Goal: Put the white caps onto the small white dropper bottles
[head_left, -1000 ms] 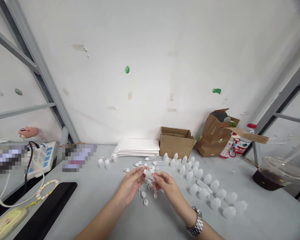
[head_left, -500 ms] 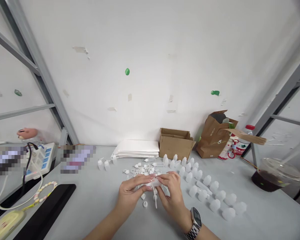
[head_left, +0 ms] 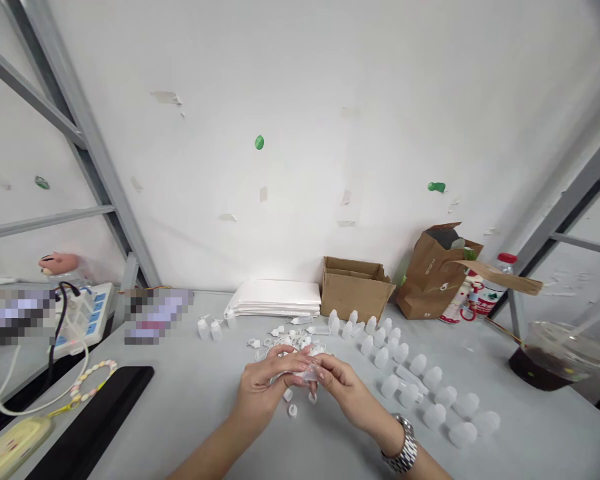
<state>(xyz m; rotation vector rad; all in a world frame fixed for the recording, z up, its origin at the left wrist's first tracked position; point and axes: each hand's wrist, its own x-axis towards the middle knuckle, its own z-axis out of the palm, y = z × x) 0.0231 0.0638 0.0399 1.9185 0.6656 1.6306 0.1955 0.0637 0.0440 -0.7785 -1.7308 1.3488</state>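
My left hand (head_left: 270, 383) and my right hand (head_left: 343, 387) meet over the middle of the table, both closed around a small translucent plastic bottle (head_left: 309, 375). It lies sideways between the fingertips, which cover most of it. Whether a cap sits on its hidden end I cannot tell. Just behind the fingers is a loose pile of white caps with straps (head_left: 300, 343). A single white cap (head_left: 293, 411) rests on the table below the hands. Several open translucent bottles (head_left: 434, 378) stand in slanting rows to the right. At the left, 3 capped bottles (head_left: 216, 330) stand upright.
White stacked envelopes (head_left: 275, 297) and a cardboard box (head_left: 355, 290) line the wall. A brown paper bag (head_left: 423, 280) and a drink cup (head_left: 543, 367) are at right. A black wrist rest (head_left: 100, 420), bead bracelet (head_left: 93, 380) and power strip (head_left: 87, 320) lie left.
My right hand has turned, its watch face rolling out of sight, and its fingers now wrap the bottle from the right. The white strap that hung below the bottle no longer shows.
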